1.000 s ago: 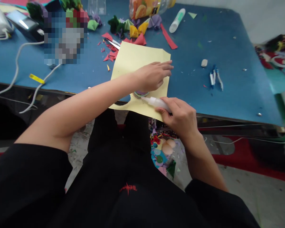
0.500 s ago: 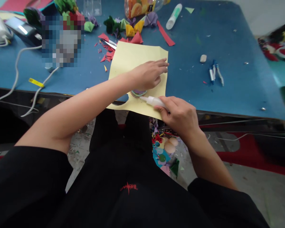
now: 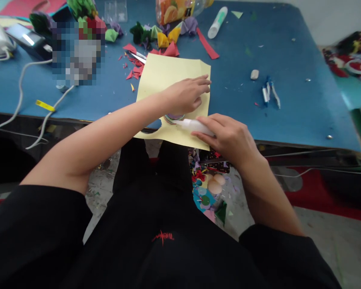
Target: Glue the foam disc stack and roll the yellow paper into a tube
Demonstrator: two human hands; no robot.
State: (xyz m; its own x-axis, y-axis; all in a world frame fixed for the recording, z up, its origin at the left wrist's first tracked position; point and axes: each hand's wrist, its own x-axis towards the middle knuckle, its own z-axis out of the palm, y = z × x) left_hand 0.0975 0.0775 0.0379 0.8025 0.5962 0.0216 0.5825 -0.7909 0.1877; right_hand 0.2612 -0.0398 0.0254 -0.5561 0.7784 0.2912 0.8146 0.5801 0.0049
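Note:
A pale yellow sheet of paper [image 3: 171,70] lies at the front edge of the blue table, with a rounded cut-out along its lower left side. My left hand [image 3: 189,94] rests over the sheet, fingers stretched toward its right edge. Below that palm, a small round piece with coloured rims [image 3: 173,119] shows in part; the hand hides the rest. My right hand [image 3: 228,136] is wrapped round a white squeeze bottle [image 3: 197,127] with a narrow nozzle, probably glue. The nozzle tip points left and is at the round piece's lower rim; whether it touches, I cannot tell.
Scissors [image 3: 138,57], red paper scraps [image 3: 136,72] and folded paper pieces [image 3: 168,38] lie behind the sheet. A glue stick [image 3: 218,23] lies farther back. An eraser [image 3: 254,74] and a compass [image 3: 270,93] are at right. White cables [image 3: 22,86] hang over the left edge.
My right hand has shifted slightly up, bringing the squeeze bottle to a flatter angle with its nozzle a little farther left. My left hand stays spread over the paper.

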